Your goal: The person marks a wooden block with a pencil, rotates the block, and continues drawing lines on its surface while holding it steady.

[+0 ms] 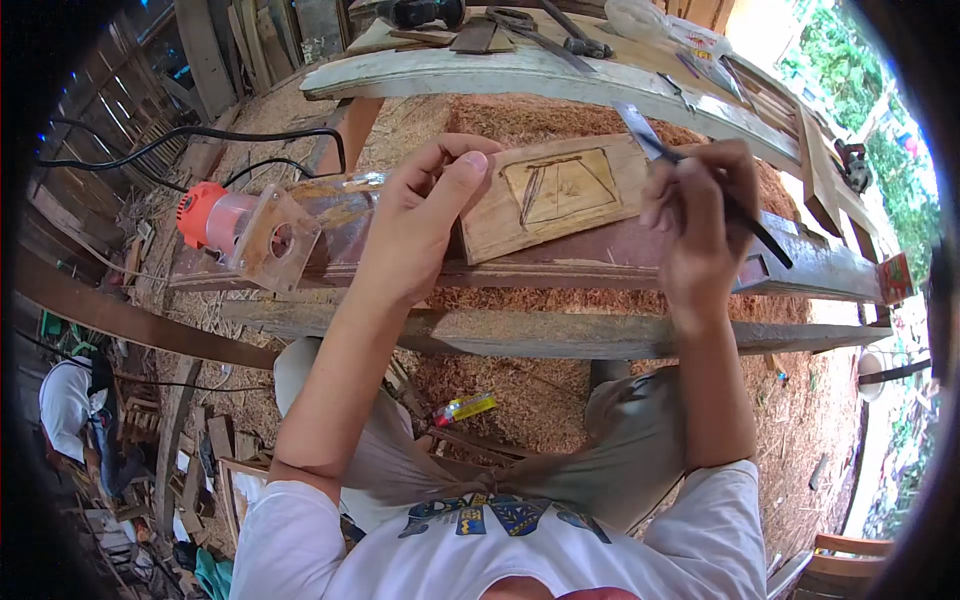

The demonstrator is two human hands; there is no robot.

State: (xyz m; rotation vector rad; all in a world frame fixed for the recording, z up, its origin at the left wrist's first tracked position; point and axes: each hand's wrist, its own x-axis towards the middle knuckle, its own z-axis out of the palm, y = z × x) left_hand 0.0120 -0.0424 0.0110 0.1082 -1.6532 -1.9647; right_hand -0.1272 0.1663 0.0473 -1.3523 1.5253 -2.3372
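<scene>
A small wooden board (555,230) rests tilted across the bench plank, with a four-sided shape outlined in dark lines on its face and a paler recess inside. My left hand (432,195) grips the board's upper left corner, thumb on top and fingers curled by the edge. My right hand (705,200) is closed around a long, narrow, chisel-like blade (640,130). The tool's bright flat end points up and left over the board's far right corner, while its dark end sticks out below my hand to the lower right.
An orange trim router (215,215) with a clear base lies left on the plank (345,245). A hammer (585,45) and other tools lie on the white beam (430,75) behind. A yellow-labelled item (465,408) is low between my legs. Another person (75,410) is at far left.
</scene>
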